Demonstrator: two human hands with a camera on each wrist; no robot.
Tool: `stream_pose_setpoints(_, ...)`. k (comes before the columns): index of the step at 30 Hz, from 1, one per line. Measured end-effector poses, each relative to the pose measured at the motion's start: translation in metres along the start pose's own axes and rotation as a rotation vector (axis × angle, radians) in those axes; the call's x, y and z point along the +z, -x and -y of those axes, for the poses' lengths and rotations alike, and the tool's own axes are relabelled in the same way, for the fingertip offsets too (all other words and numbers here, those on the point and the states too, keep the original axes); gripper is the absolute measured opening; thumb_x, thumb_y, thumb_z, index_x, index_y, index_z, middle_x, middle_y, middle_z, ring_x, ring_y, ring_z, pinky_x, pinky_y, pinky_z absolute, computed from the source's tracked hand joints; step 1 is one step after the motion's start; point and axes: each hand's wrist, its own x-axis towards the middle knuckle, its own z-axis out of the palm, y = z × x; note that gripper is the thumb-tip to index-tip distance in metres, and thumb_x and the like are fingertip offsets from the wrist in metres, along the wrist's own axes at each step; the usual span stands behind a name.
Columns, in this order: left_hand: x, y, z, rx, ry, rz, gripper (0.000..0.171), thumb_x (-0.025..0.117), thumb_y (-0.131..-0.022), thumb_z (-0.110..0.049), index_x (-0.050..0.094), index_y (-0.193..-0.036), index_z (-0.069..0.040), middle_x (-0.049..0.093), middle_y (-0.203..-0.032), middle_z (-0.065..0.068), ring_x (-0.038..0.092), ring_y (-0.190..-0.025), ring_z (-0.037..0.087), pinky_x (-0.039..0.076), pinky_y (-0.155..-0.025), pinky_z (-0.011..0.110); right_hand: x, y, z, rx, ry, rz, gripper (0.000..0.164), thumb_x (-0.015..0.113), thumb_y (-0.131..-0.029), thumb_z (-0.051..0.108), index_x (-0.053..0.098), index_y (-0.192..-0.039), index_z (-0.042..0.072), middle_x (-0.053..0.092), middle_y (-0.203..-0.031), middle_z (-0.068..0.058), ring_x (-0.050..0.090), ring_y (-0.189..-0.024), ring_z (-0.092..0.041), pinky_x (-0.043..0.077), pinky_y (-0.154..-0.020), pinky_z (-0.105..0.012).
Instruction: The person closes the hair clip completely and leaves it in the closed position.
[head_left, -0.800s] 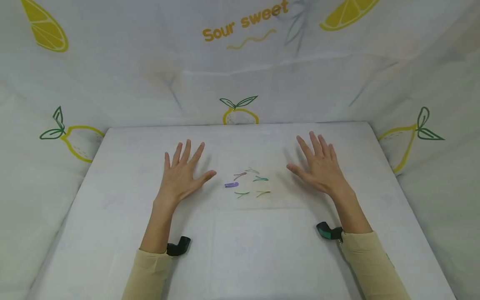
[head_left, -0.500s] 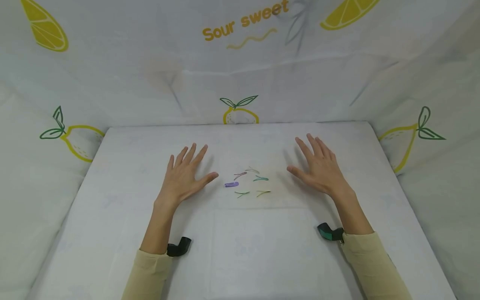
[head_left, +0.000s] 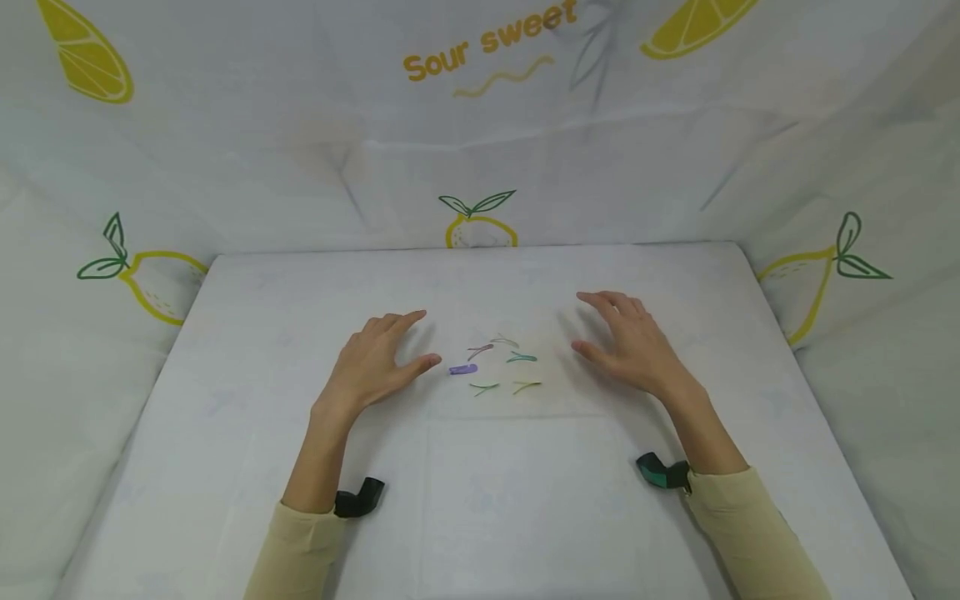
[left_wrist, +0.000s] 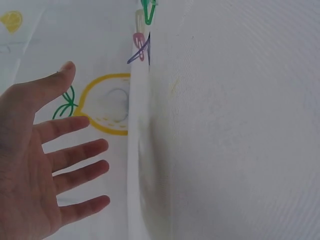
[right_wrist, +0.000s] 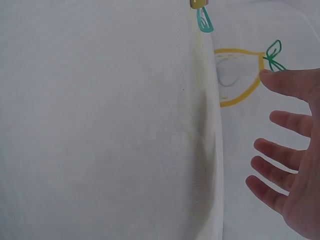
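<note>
Several small snap hair clips lie in a loose ring on the white table (head_left: pixel 480 500) between my hands in the head view. Purple (head_left: pixel 468 369) is the leftmost clip; a reddish-pink clip (head_left: pixel 486 347) and a pale beige clip (head_left: pixel 507 342) lie behind it. On the right is a teal clip (head_left: pixel 525 358), with a green clip (head_left: pixel 490 387) and a yellow clip (head_left: pixel 531 384) in front. My left hand (head_left: pixel 367 365) hovers left of the purple clip, fingers loosely bent, holding nothing. Opposite it, my right hand (head_left: pixel 633 346) hovers right of the teal clip, also holding nothing.
A white cloth backdrop (head_left: pixel 285 192) with printed lemons rises at the back and both sides of the table. Black wrist-camera mounts (head_left: pixel 360 498) stick out inward from both sleeves near the front.
Both hands were spread with straighter fingers. Now the fingers bend more and the fingertips have come nearer me; the left hand has shifted slightly right. The clips have not moved.
</note>
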Motion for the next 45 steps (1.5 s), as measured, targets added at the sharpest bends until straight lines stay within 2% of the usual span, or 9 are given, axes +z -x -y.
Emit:
stream_pose_setpoints(4,0.000,0.001,-0.003,0.001,0.030,0.011,0.071,0.072,-0.098,-0.061,0.061,-0.153,-0.018,0.063,-0.156,0.013,0.057,-0.145,0.038,0.048,-0.114,0.065,0.002,0.001,0.001,-0.008,-0.058,0.008,0.064,0.078,-0.099,0.032,0.055,-0.155,0.011,0.056,-0.154,-0.024,0.049,-0.144,-0.047,0.040,-0.118,-0.069)
stream_pose_setpoints(13,0.002,0.004,-0.008,0.034,0.081,0.056,0.060,0.074,-0.100,-0.052,0.067,-0.145,-0.014,0.070,-0.145,0.008,0.063,-0.136,0.032,0.054,-0.108,0.058,0.005,0.002,0.007,0.029,-0.148,0.090,0.055,0.078,-0.099,0.028,0.062,-0.149,0.010,0.062,-0.150,-0.017,0.053,-0.139,-0.039,0.044,-0.116,-0.065)
stream_pose_setpoints(18,0.004,0.005,-0.009,0.049,0.119,0.078,0.053,0.075,-0.100,-0.046,0.070,-0.141,-0.013,0.072,-0.142,0.006,0.065,-0.130,0.029,0.056,-0.105,0.056,0.007,0.004,0.010,-0.002,-0.182,0.089,0.049,0.080,-0.098,0.024,0.066,-0.143,0.008,0.067,-0.143,-0.015,0.056,-0.133,-0.037,0.045,-0.113,-0.062)
stream_pose_setpoints(27,0.007,0.004,-0.013,0.066,0.186,0.129,0.045,0.078,-0.100,-0.040,0.072,-0.136,-0.014,0.074,-0.137,0.004,0.067,-0.127,0.028,0.057,-0.104,0.052,0.010,0.005,0.011,-0.078,-0.253,0.110,0.039,0.080,-0.098,0.014,0.069,-0.133,0.004,0.073,-0.129,-0.013,0.064,-0.117,-0.033,0.054,-0.097,-0.053)
stream_pose_setpoints(37,0.011,0.003,-0.019,0.099,0.196,0.153,0.043,0.080,-0.099,-0.036,0.073,-0.135,-0.012,0.076,-0.133,0.004,0.068,-0.121,0.026,0.058,-0.102,0.050,0.015,0.005,0.017,-0.105,-0.349,0.182,0.036,0.081,-0.097,0.013,0.069,-0.130,0.003,0.075,-0.127,-0.010,0.066,-0.113,-0.028,0.055,-0.098,-0.050)
stream_pose_setpoints(45,0.015,0.000,-0.022,0.113,0.223,0.177,0.041,0.079,-0.099,-0.033,0.073,-0.134,-0.010,0.077,-0.132,0.004,0.069,-0.120,0.026,0.057,-0.104,0.049,0.017,0.006,0.020,-0.104,-0.384,0.232,0.035,0.081,-0.097,0.013,0.070,-0.130,0.004,0.075,-0.126,-0.009,0.068,-0.112,-0.027,0.057,-0.098,-0.047)
